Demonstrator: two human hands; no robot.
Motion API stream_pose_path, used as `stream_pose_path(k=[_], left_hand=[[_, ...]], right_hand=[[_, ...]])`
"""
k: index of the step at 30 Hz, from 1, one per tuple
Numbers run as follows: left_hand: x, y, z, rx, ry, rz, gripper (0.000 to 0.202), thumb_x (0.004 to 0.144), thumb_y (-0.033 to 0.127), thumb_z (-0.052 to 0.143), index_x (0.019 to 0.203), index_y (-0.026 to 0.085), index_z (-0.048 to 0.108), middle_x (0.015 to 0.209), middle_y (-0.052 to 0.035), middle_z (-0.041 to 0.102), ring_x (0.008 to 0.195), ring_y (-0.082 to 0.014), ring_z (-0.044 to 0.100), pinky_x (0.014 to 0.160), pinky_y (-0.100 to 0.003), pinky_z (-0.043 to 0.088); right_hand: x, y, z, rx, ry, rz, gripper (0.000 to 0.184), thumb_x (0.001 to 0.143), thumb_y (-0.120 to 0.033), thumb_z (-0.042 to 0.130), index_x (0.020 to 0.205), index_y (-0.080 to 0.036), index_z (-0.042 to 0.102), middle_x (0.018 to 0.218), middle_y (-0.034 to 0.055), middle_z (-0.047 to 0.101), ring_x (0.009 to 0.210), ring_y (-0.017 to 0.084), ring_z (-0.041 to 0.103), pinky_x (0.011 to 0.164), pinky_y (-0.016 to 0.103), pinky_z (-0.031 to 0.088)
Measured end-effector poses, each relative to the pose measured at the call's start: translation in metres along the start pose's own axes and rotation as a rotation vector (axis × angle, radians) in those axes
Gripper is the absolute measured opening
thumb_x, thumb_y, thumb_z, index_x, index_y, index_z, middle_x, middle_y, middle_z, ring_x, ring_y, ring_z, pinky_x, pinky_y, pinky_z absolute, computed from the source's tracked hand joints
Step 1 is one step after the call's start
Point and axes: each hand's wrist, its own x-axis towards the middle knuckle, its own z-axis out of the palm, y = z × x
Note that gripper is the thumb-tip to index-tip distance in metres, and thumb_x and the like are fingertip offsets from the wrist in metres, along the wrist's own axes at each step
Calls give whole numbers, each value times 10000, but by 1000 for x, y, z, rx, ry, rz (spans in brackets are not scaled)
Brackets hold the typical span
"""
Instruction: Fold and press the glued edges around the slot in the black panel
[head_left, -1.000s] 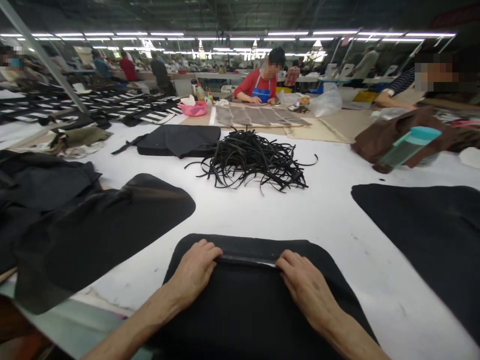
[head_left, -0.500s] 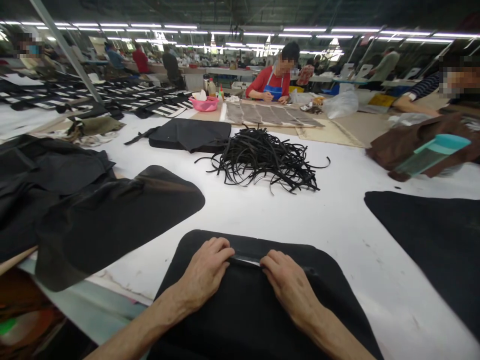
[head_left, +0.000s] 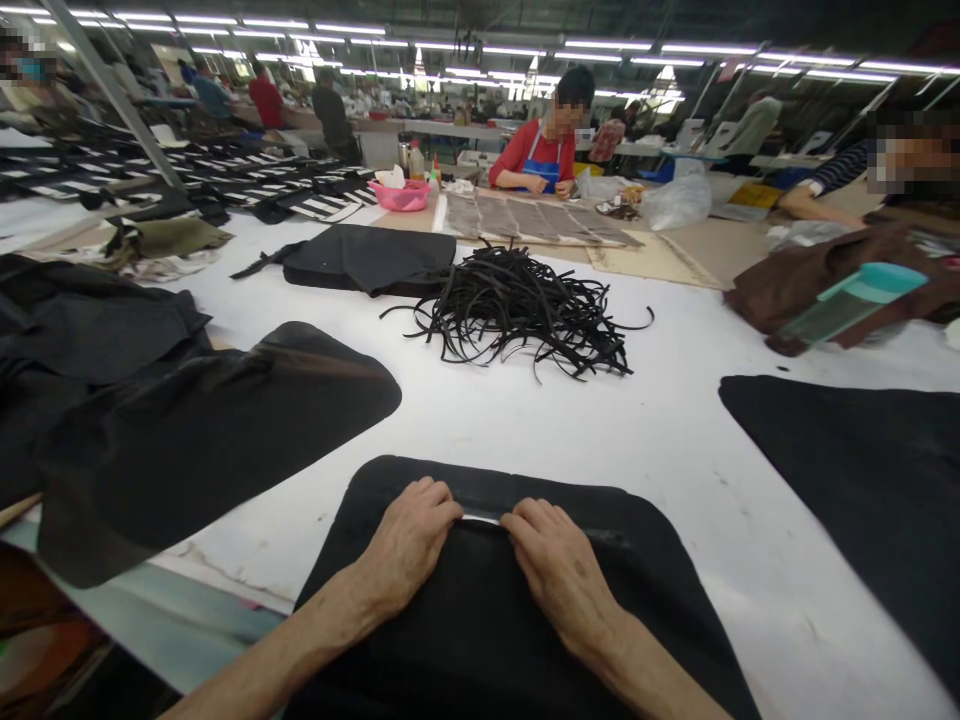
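Note:
A black rounded fabric panel lies on the white table right in front of me. A narrow dark strip runs along the panel's far edge. My left hand rests on the panel with its fingertips curled down onto the strip. My right hand lies close beside it, fingers bent and pressing the same strip. Only a short shiny piece of the strip shows between the two hands.
A pile of black strips sits mid-table, with a folded black piece behind it. Black panels lie at left and right. A teal-lidded bottle lies on brown fabric. Other people work at far tables.
My right hand has slid left along the strip toward my left hand, so the gap between them has shrunk. The left hand stays almost in place.

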Motion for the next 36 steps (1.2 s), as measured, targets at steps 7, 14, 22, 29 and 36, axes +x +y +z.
stream_pose_path(k=[7,14,22,29,36], left_hand=[[-6,-8,6,-12,61,93,256,900,104,350,833,180,585,830,-30,532,798,-168,449,718,-289,416],[-8,-7,-4,189,-69,293,217,871,72,375,997,126,543,900,-74,543,806,-197,459,749,-329,440],[-10,-1,-6,444,-116,449,256,833,73,417,1069,82,518,911,-87,548,799,-216,476,742,-348,444],[-8,8,3,556,-73,443,370,846,124,417,1215,120,434,962,-79,554,859,-234,491,775,-372,416],[-14,-8,-1,565,-78,533,350,836,69,393,1179,70,464,987,-94,563,874,-225,491,803,-354,409]], right_hand=[[0,1,5,1,14,-24,197,880,-85,454,926,-214,596,836,33,535,767,183,467,692,310,383],[-7,8,7,-43,20,-161,177,883,-107,458,1004,-166,572,891,59,550,798,200,448,706,332,388],[-9,16,10,-253,-60,-357,266,851,-90,489,1115,-104,525,902,74,543,762,201,452,684,340,391],[-11,19,9,-263,-41,-385,271,840,-101,514,1110,-103,521,895,65,538,770,199,457,702,341,404],[-26,37,-7,-262,-102,-387,211,837,-101,512,1045,-85,542,874,74,544,759,194,465,689,323,430]])
